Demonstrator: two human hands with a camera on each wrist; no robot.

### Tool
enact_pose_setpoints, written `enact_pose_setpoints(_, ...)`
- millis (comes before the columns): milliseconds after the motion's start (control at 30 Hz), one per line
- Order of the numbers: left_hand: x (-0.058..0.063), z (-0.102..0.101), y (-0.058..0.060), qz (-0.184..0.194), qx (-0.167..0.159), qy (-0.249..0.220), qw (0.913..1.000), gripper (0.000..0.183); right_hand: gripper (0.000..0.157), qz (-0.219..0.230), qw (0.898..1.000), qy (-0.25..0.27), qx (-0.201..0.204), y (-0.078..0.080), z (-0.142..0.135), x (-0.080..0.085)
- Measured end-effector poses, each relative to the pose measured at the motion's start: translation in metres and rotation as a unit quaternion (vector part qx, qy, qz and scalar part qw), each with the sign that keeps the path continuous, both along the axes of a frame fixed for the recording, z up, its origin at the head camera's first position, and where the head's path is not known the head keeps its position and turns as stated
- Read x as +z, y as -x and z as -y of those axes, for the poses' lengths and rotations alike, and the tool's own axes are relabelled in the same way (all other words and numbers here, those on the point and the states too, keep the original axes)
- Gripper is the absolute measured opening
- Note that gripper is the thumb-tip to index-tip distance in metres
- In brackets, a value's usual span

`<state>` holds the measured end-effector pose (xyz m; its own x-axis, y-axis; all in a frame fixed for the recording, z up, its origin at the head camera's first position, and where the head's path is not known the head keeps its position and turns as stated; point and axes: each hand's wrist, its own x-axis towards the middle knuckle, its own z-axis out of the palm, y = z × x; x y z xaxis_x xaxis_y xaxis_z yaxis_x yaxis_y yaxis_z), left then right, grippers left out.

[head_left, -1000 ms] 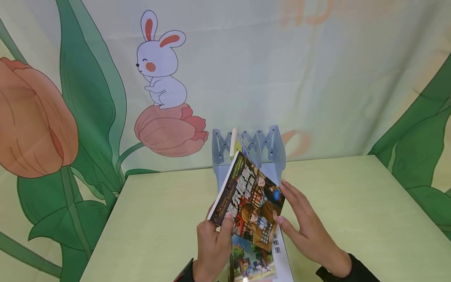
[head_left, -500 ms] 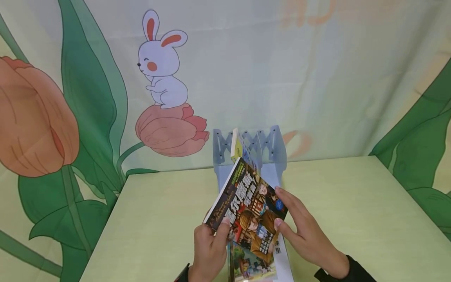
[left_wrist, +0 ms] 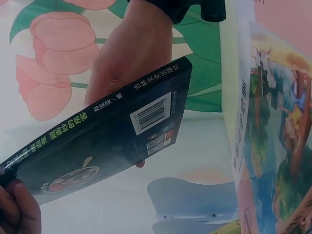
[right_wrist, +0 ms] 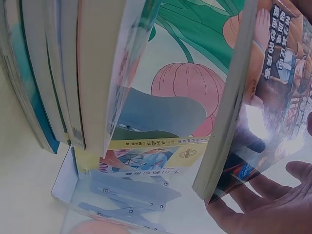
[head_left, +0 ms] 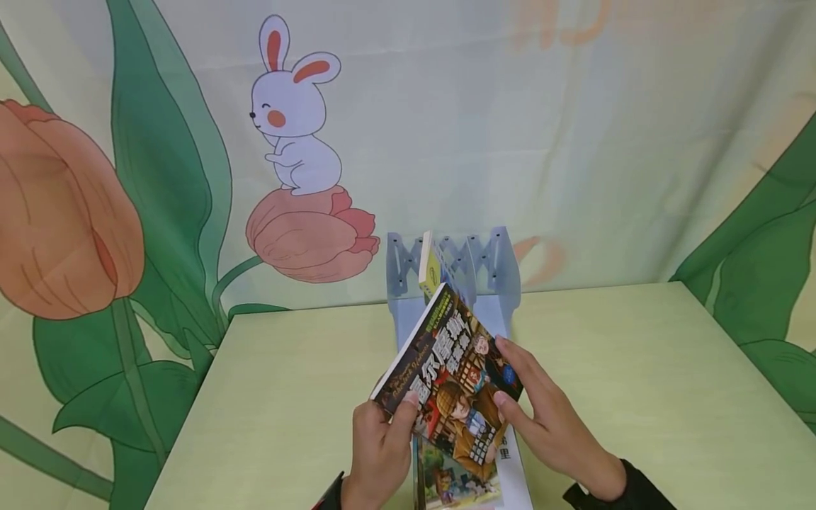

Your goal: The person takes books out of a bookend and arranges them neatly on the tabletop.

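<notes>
In the head view my left hand grips a paperback book by its left lower side, thumb on the dark illustrated cover. The book is held tilted. My right hand touches its right side with fairly straight fingers, the thumb on the cover and the index finger at the corner. In the left wrist view the back cover with a barcode and the spine face the camera; the left fingers hold one end. Beneath the held book stand other books, partly hidden.
Behind the held book, a blue extendable book rack stands near the table's back edge, with a yellow-spined book in it. Several upright books fill the left of the right wrist view. A printed curtain hangs behind the table.
The held book has come slightly lower and nearer to me. My right thumb and index finger have shifted a little down along its right side; my left hand keeps its grip.
</notes>
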<state>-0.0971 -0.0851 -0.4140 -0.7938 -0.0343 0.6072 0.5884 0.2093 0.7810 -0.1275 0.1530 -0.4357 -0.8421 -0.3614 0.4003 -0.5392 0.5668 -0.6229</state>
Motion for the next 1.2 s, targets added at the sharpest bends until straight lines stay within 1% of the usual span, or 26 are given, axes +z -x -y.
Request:
enact_pose_setpoints(67,0.0006,0.0000,0.0015,-0.006,-0.006,0.000,1.0000,0.034,0.069,-0.001,1.000,0.004,-0.001,0.0017,0.0000,0.0001)
enact_pose_setpoints(167,0.0009,-0.0001,0.0014,-0.004,-0.008,0.001,1.0000,0.033,0.069,-0.003,1.000,0.009,-0.003,0.0039,-0.0005,0.0001)
enact_pose_setpoints(333,0.0020,0.0009,-0.0007,0.013,-0.006,-0.001,0.9999,0.032,0.069,0.001,1.000,0.009,-0.003,0.0033,-0.0013,-0.0009)
enact_pose_setpoints(500,0.0029,0.0024,-0.0012,0.031,-0.020,-0.007,0.9993,0.032,0.066,-0.001,1.000,0.011,-0.006,0.0016,-0.0021,-0.0008)
enact_pose_setpoints(600,0.0022,0.0024,0.0007,0.025,-0.034,-0.007,0.9991,0.033,0.065,-0.003,1.000,0.013,-0.006,0.0019,-0.0025,-0.0007)
enact_pose_setpoints(700,0.0012,0.0027,0.0027,0.009,-0.046,-0.008,0.9989,0.034,0.065,-0.002,1.000,0.017,-0.006,0.0025,-0.0030,0.0001)
enact_pose_setpoints(833,0.0015,0.0036,0.0029,-0.001,-0.053,-0.009,0.9985,0.033,0.065,0.003,1.000,0.018,0.000,0.0034,-0.0029,0.0017)
enact_pose_setpoints(867,0.0018,0.0037,0.0028,0.003,-0.054,-0.009,0.9985,0.032,0.065,0.005,1.000,0.018,0.002,0.0036,-0.0028,0.0020)
enact_pose_setpoints(967,0.0019,0.0033,0.0022,0.023,-0.058,-0.018,0.9979,0.029,0.065,0.005,1.000,0.016,0.002,0.0038,-0.0031,0.0025)
enact_pose_setpoints(1133,0.0022,0.0025,0.0012,0.098,-0.054,-0.048,0.9925,0.024,0.065,0.005,1.000,0.013,0.000,0.0037,-0.0048,0.0005)
enact_pose_setpoints(1200,0.0029,0.0025,0.0018,0.117,-0.049,-0.056,0.9903,0.024,0.065,0.009,1.000,0.015,0.001,0.0038,-0.0057,-0.0007)
